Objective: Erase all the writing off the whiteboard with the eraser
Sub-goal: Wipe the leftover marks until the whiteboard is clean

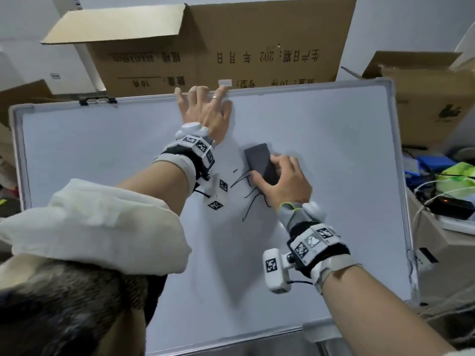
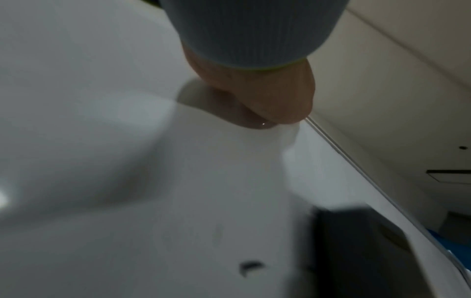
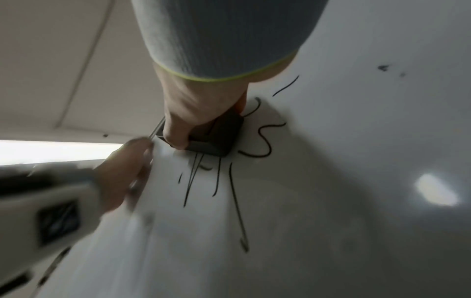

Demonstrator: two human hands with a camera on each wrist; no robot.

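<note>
A large whiteboard (image 1: 334, 176) leans tilted in front of me. Black scribbled lines (image 1: 246, 201) sit near its middle. My right hand (image 1: 285, 181) grips a dark grey eraser (image 1: 259, 160) and presses it flat on the board over the upper part of the scribbles. In the right wrist view the eraser (image 3: 219, 139) covers some strokes, and loose lines (image 3: 234, 191) run out below it. My left hand (image 1: 205, 111) lies on the board at the top, its fingers hooked over the top frame. The left wrist view shows only the heel of that hand (image 2: 254, 96) on the board (image 2: 127, 181).
An open cardboard box (image 1: 205, 47) stands right behind the board, and another box (image 1: 424, 104) stands at the right. Cables and a black power adapter (image 1: 452, 206) lie on a surface to the right. A black clip (image 1: 97, 100) sits on the board's top frame at the left.
</note>
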